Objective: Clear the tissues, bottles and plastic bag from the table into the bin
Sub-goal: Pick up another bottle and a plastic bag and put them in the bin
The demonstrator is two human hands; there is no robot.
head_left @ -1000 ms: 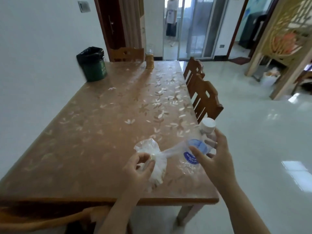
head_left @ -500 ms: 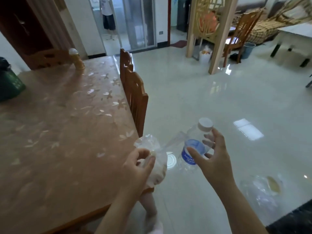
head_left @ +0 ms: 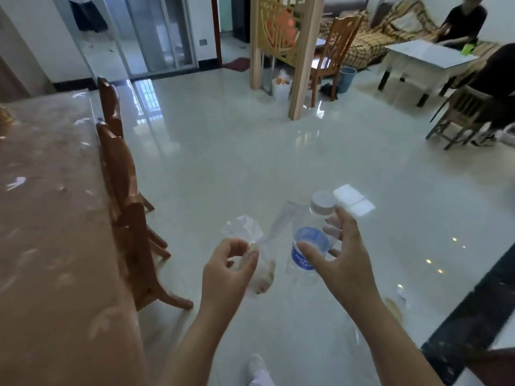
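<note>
My left hand (head_left: 227,270) pinches a clear plastic bag (head_left: 245,232) with crumpled tissue inside it, held over the floor to the right of the brown table (head_left: 47,218). My right hand (head_left: 344,260) grips a clear plastic bottle (head_left: 309,243) with a blue label and a white cap, tilted to the right. A strip of the bag stretches from my left hand toward the bottle's neck. The green bin is out of view.
Two wooden chairs (head_left: 119,174) stand along the table's right side. Glossy white floor (head_left: 250,151) spreads ahead. A blue bucket (head_left: 347,78) and a white bin (head_left: 281,86) stand by a wooden screen (head_left: 287,37). People sit at a white table (head_left: 426,58) far right.
The view has swung right, away from the table and the green bin, toward the open floor. Both hands keep their holds on the bag and bottle.
</note>
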